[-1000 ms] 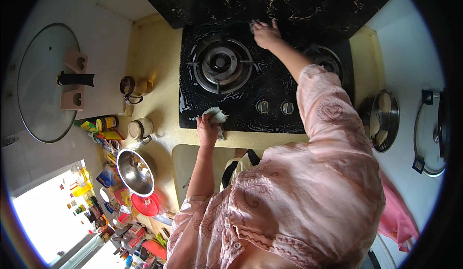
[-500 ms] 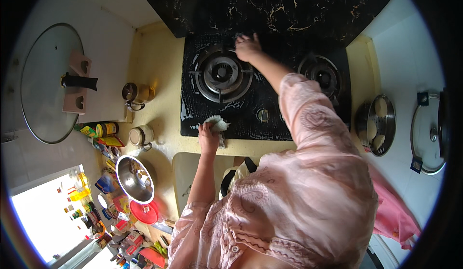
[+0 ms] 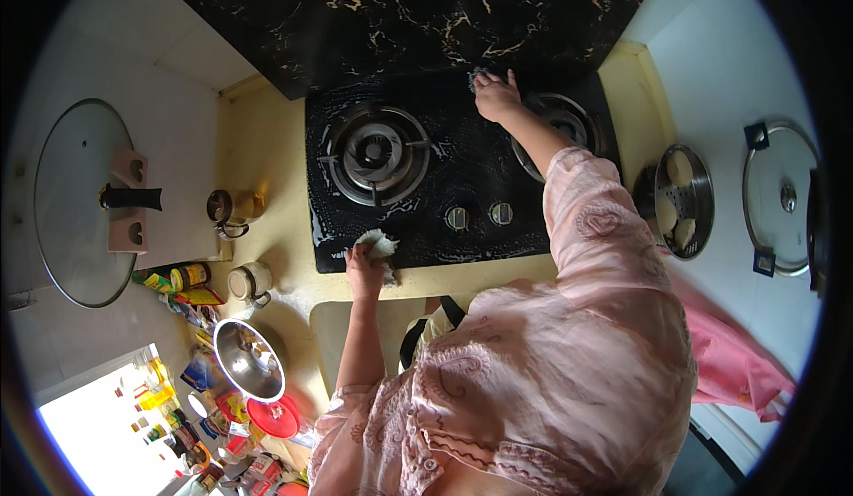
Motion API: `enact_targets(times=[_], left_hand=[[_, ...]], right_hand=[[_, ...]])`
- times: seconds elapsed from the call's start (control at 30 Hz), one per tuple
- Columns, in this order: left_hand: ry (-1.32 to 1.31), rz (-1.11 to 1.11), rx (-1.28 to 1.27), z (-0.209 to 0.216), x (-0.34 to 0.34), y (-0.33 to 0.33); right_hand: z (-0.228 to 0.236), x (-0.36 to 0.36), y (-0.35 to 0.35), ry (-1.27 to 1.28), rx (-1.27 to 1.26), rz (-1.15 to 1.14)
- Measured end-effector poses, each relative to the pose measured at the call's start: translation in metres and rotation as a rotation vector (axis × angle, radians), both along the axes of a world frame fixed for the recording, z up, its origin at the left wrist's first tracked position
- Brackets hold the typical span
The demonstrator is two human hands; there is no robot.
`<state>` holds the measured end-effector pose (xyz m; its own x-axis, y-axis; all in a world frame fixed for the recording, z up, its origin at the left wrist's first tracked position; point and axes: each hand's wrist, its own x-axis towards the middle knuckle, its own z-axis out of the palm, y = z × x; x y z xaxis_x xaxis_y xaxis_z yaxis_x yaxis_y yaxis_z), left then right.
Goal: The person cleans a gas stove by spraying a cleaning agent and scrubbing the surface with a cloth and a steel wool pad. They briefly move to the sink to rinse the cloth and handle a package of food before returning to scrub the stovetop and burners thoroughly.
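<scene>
A black glass gas stove (image 3: 444, 176), streaked with white suds, lies in front of me. At its back edge, between the two burners, my right hand (image 3: 498, 99) presses a grey scouring pad (image 3: 477, 78) to the surface, and the fingers partly cover the pad. My left hand (image 3: 362, 269) is at the front left corner, closed on a pale green cloth (image 3: 379, 245) that bunches over the stove's edge. The left burner (image 3: 373, 149) shows whole, while my right forearm partly hides the right burner (image 3: 564, 123).
On the yellow counter to the left stand a glass jug (image 3: 235, 207), a mug (image 3: 250, 281) and a steel bowl (image 3: 227, 354). A red lid (image 3: 275, 418) lies near the bowl. A steel strainer pot (image 3: 696, 196) is at the right. Black marbled panel (image 3: 400, 16) rises behind the stove.
My right hand has slid rightward along the stove's back edge, and the scouring pad now shows at its fingers. My left hand stays on the cloth at the front corner. The view has shifted.
</scene>
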<state>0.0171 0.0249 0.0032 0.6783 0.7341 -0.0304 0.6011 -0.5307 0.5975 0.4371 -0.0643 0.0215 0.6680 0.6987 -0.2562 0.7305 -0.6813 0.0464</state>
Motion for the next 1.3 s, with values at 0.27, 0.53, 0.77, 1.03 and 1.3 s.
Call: enact_targets(times=[0.27, 0.53, 0.77, 1.03, 1.3], left_hand=[[-0.011, -0.009, 0.050, -0.016, -0.011, 0.004], [0.109, 0.062, -0.008, 0.006, 0.004, -0.004], [0.086, 0.090, 0.018, 0.002, 0.001, -0.007], [0.056, 0.091, 0.084, -0.012, 0.001, -0.004], [0.106, 0.117, 0.091, -0.024, -0.003, -0.001]], right_hand=[[-0.002, -0.058, -0.029, 0.005, 0.054, 0.232], [-0.004, -0.051, 0.012, -0.003, 0.086, 0.213], [-0.003, -0.145, -0.044, 0.099, 0.179, 0.568], [0.004, -0.118, -0.033, 0.012, 0.130, 0.387], [0.000, -0.138, -0.045, 0.089, 0.100, 0.422]])
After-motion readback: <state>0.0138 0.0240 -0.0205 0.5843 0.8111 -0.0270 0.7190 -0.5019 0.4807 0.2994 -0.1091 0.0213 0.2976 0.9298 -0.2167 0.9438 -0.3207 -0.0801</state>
